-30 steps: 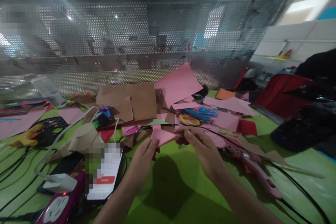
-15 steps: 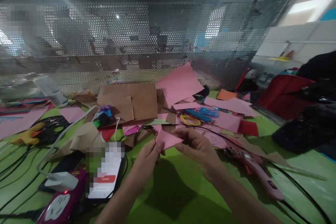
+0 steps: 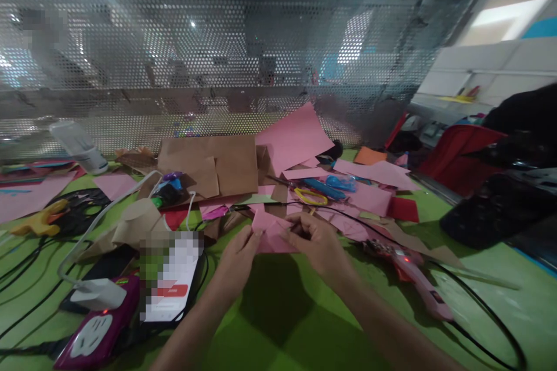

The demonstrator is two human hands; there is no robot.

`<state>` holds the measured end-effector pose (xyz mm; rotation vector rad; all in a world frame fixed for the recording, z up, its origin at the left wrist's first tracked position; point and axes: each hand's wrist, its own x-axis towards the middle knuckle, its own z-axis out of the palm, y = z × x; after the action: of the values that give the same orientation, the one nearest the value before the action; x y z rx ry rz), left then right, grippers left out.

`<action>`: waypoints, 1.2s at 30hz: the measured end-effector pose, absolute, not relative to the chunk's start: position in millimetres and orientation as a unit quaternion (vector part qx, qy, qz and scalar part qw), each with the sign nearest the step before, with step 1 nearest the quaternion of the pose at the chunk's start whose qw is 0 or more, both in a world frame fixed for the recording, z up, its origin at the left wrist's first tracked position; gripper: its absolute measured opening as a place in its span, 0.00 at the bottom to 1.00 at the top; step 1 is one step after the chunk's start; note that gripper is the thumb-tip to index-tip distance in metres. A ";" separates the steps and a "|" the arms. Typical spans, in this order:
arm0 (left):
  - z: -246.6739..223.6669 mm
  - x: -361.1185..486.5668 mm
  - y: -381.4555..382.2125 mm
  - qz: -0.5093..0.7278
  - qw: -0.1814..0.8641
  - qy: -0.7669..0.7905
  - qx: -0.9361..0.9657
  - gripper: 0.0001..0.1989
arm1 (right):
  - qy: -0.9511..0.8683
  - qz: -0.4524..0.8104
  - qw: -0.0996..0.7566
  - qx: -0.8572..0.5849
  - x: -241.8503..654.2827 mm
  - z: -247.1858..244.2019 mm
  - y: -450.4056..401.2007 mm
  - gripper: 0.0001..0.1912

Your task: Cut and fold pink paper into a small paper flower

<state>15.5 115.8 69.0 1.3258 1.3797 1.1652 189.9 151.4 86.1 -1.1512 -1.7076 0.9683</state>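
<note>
A folded piece of pink paper [image 3: 273,233] is held between my two hands over the green table. My left hand [image 3: 241,252] pinches its left side, thumb on top. On the right side, my right hand [image 3: 315,243] grips it with thumb and curled fingers. Creases run across the paper, and part of it opens out between the hands. Just beyond lie pink paper scraps and yellow-handled scissors [image 3: 310,197]. To the right of my right hand rests a pink hair straightener-like tool [image 3: 420,284] with a small red light and a black cord.
On the left are a phone [image 3: 174,284], a purple power strip [image 3: 98,327] with a white charger [image 3: 99,294], cables and a yellow glue gun [image 3: 41,219]. Brown cardboard [image 3: 209,165] and a large pink sheet [image 3: 296,136] stand before a perforated metal screen [image 3: 217,69].
The pink paper was a flat folded triangle; now it is partly opened and looks wider. My right hand has moved slightly left, and the view has shifted a little.
</note>
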 end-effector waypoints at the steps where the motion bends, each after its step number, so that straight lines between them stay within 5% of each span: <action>1: 67.7 14.9 116.5 0.465 0.423 0.557 0.543 0.15 | -0.672 0.406 0.422 -0.454 189.1 85.9 151.6 0.09; 5: 64.6 9.3 119.4 0.428 0.348 0.611 0.567 0.15 | -0.653 0.425 0.437 -0.448 191.5 91.1 155.3 0.13; 11: 77.5 3.8 116.4 0.214 0.203 0.717 0.632 0.22 | -0.656 0.409 0.455 -0.442 198.0 100.7 159.9 0.11; 15: 87.2 4.4 110.4 0.295 0.119 0.690 0.650 0.21 | -0.669 0.392 0.449 -0.443 196.6 99.7 157.5 0.11; 23: 78.9 7.4 117.3 0.447 0.409 0.512 0.609 0.11 | -0.662 0.443 0.428 -0.428 191.0 99.8 151.1 0.14; 30: 77.4 11.7 115.8 0.476 0.552 0.468 0.501 0.14 | -0.571 0.547 0.449 -0.418 192.0 97.1 154.5 0.15; 36: 81.2 10.3 112.4 0.444 0.503 0.457 0.585 0.13 | -0.617 0.582 0.373 -0.376 191.3 94.0 151.7 0.11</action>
<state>10.3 112.4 81.2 1.4119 1.1030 1.0718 191.3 151.7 94.0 -0.9636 -1.5805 1.4906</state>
